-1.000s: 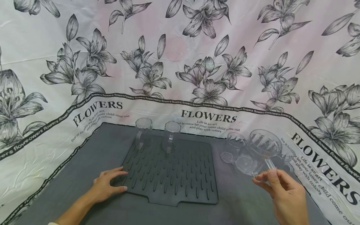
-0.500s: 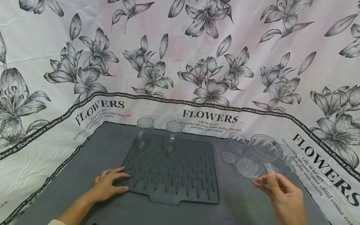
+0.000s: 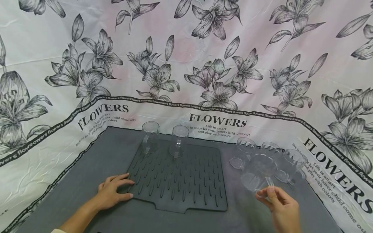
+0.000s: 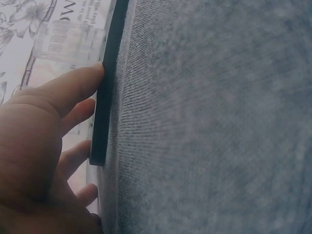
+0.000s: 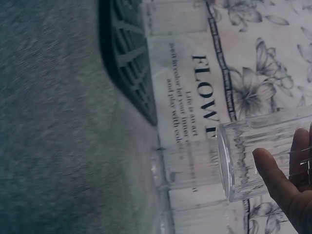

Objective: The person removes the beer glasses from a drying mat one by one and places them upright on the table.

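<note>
My right hand (image 3: 281,207) pinches the handle of a clear glass mug (image 3: 259,170). That mug is held off the table, and in the right wrist view its thick end (image 5: 226,163) points towards the tabletop. The fingers of my left hand (image 3: 112,191) touch the left edge of a dark ribbed drying mat (image 3: 180,181); the left wrist view has the thumb against the mat's edge (image 4: 105,112). Two clear glass mugs stand at the back of the mat, a left one (image 3: 150,139) and a right one (image 3: 179,142).
Behind the held mug stand more clear glass mugs: a left one (image 3: 244,147), a middle one (image 3: 271,150) partly hidden, and a right one (image 3: 292,163). A grey cloth (image 3: 96,158) covers the table. Flower-printed fabric (image 3: 180,64) rises along its back and sides.
My right hand has brought the held mug left and a little towards me, uncovering a mug behind it. My left hand has stayed at the mat's edge.
</note>
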### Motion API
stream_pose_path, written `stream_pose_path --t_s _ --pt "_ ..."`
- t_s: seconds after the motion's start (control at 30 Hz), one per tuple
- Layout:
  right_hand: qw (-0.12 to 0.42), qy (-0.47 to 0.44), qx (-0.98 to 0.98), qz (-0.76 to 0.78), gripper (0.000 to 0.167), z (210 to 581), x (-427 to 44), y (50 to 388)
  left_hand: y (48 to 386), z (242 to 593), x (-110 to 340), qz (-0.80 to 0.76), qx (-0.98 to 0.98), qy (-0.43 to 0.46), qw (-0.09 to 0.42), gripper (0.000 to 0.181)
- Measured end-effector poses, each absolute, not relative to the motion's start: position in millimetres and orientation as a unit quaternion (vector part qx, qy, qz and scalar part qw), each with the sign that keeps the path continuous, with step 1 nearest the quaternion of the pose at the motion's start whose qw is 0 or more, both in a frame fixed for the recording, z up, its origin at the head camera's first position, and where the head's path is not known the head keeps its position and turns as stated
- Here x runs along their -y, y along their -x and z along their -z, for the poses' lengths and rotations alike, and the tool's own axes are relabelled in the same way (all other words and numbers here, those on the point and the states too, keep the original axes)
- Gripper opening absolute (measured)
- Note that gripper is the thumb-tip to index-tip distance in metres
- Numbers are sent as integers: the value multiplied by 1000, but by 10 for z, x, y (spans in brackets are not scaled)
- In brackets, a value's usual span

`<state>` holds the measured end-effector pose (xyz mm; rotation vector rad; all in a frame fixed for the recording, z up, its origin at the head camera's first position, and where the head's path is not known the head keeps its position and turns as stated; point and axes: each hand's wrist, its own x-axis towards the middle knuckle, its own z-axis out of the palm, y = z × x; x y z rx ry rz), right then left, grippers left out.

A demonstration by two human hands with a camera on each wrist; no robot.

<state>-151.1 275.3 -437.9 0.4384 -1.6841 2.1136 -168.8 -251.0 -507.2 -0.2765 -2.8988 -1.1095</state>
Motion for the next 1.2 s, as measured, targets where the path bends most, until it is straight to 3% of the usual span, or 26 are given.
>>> stream_pose_path --t_s 0.27,0.8,1.2 --pt "161 -98 640 -745 34 4568 -2769 1582 1643 5100 2526 355 931 84 16 44" --pt "136 -64 631 -761 29 4833 -2870 1627 1652 5076 2488 355 930 94 13 45" --pt "129 -96 614 -773 24 4924 -2928 1618 1657 5073 2484 355 930 98 16 45"
